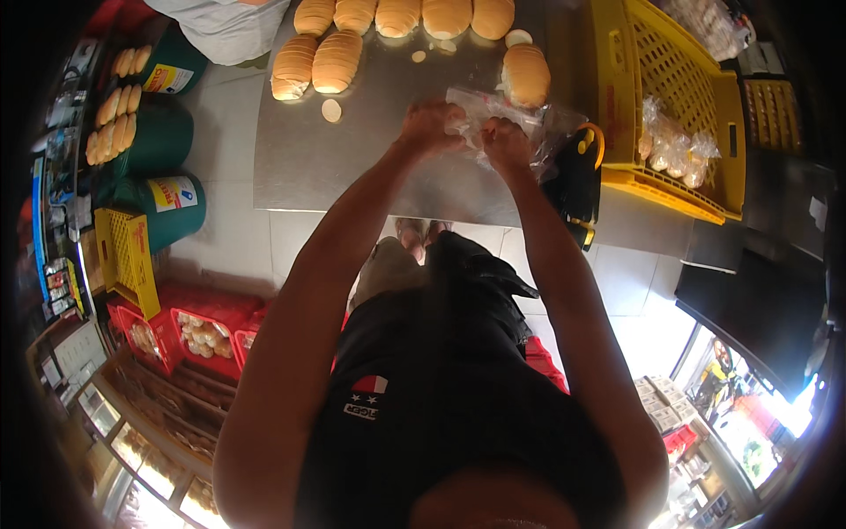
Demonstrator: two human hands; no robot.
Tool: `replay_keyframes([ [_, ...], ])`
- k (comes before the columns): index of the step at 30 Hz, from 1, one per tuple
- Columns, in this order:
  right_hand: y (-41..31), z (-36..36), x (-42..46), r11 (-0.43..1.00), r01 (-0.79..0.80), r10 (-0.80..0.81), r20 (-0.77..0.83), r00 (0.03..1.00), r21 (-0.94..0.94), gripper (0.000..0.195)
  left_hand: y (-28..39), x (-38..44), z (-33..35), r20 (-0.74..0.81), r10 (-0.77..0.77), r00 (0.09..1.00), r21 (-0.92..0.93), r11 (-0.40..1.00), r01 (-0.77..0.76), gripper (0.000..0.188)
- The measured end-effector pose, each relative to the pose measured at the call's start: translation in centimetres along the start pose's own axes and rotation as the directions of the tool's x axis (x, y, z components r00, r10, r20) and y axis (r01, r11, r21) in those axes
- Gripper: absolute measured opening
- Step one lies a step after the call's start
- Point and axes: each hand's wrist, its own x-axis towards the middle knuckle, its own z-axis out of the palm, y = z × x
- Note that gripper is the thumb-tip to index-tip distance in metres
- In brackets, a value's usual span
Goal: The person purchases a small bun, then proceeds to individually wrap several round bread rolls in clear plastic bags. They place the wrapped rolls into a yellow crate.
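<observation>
Over a stainless steel table, my left hand and my right hand each grip a clear plastic bag, with a short gap between them. More clear plastic lies around my right hand. Just beyond that hand sits a sliced bread loaf. Several other sliced loaves stand in rows at the far side of the table. Round bread end pieces lie loose on the steel, one of them left of my left hand.
A yellow plastic crate with bagged bread stands at the right, beside a black object with a yellow handle. A person's light garment shows at the upper left. Green drums and red crates of bread stand left.
</observation>
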Motion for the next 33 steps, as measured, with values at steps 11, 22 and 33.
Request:
replay_keyframes([
  [11, -3.5, -7.6, -1.2, 0.703, 0.207, 0.038, -0.327, 0.944, 0.680, 0.010, 2.5, -0.1, -0.4, 0.088, -0.073, 0.993, 0.166, 0.985, 0.058, 0.057],
  [22, -2.4, -5.9, 2.9, 0.941, 0.054, -0.085, 0.076, 0.993, 0.335, 0.040, 3.4, -0.2, -0.4, 0.131, -0.077, 0.988, 0.220, 0.974, 0.047, 0.055],
  [33, -4.7, -2.8, 2.6, 0.946, 0.114, -0.063, -0.174, 0.983, 0.302, 0.020, 2.2, -0.9, 0.5, 0.127, -0.049, 0.991, 0.264, 0.964, 0.014, 0.050],
])
